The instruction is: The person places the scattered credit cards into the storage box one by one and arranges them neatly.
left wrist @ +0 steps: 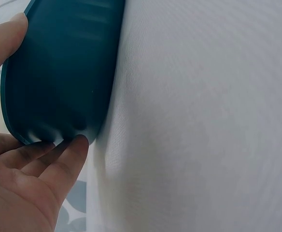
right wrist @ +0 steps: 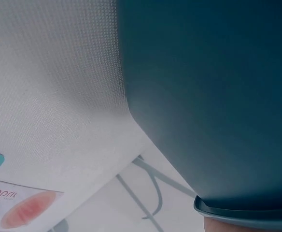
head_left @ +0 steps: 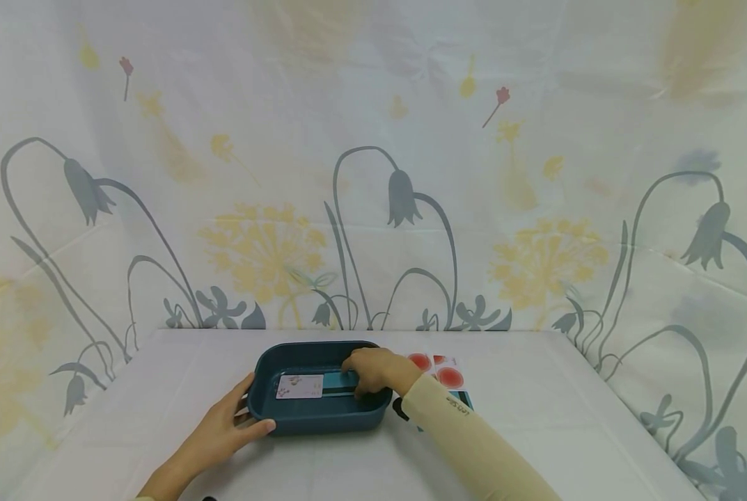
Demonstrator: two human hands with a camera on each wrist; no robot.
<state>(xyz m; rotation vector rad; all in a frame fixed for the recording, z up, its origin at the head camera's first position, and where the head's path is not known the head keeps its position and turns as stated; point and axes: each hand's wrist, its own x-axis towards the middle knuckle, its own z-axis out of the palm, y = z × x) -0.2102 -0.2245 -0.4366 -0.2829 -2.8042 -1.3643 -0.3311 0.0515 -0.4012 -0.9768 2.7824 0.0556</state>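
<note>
A dark teal oval-cornered plastic basin (head_left: 319,423) stands on the white table. My left hand (head_left: 225,421) grips its left end, thumb at the front side and fingers against the end wall; the left wrist view shows the fingertips (left wrist: 80,142) on that wall. Inside lie a pale card with a floral print (head_left: 299,387) and, beside it, a teal card with a dark stripe (head_left: 338,384). Reaching over the right rim, my right hand (head_left: 376,369) has thumb and fingers curled at the teal card's right end, which they cover. The right wrist view catches only the basin's outer wall (right wrist: 204,106).
Right of the basin, partly behind my right sleeve (head_left: 467,438), lie cards with red circles (head_left: 450,378) and another teal card (head_left: 462,399). A flower-printed cloth (head_left: 373,209) hangs behind the table's back edge.
</note>
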